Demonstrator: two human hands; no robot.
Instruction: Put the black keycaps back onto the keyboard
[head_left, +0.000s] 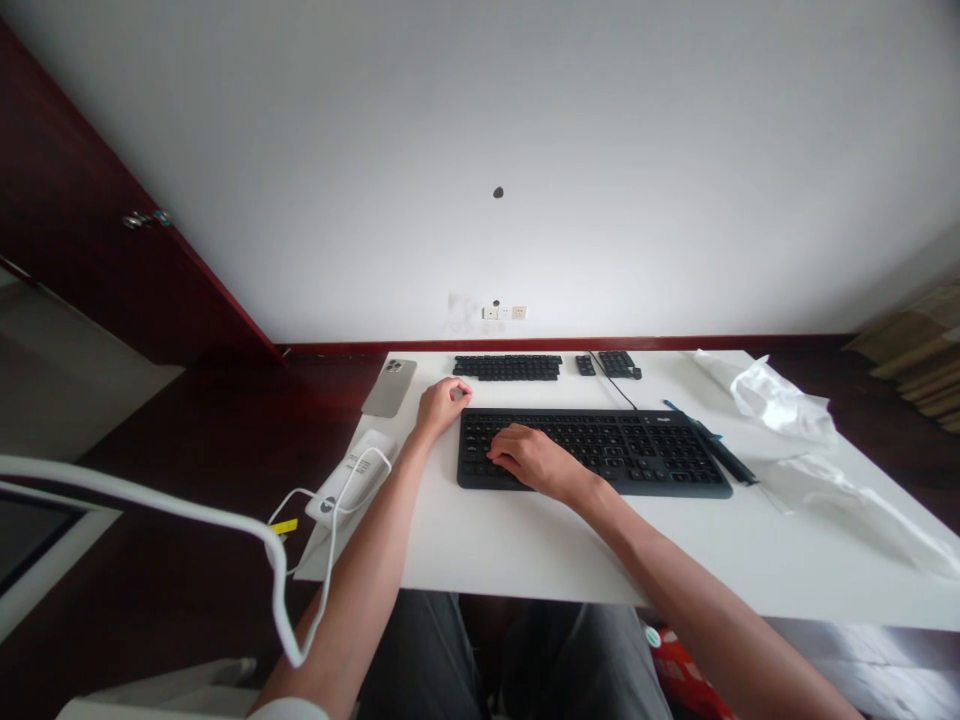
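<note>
A black keyboard (615, 452) lies on the white table (525, 540). My right hand (534, 460) rests on the left part of the keyboard, fingers curled down onto the keys. Just beyond the keyboard's top-left corner, my left hand (444, 402) sits on the table with its fingers curled into a loose fist, and I cannot make out anything inside it. Rows of loose black keycaps (507, 367) lie at the table's far edge, with two smaller keycap groups (609, 364) to their right.
A phone (390, 386) lies face down at the far left. A white power bank (352, 482) with a white cable (225, 520) sits at the left edge. Dark tools (712, 445) and crumpled white plastic (787, 410) lie right of the keyboard. A dark red door stands left.
</note>
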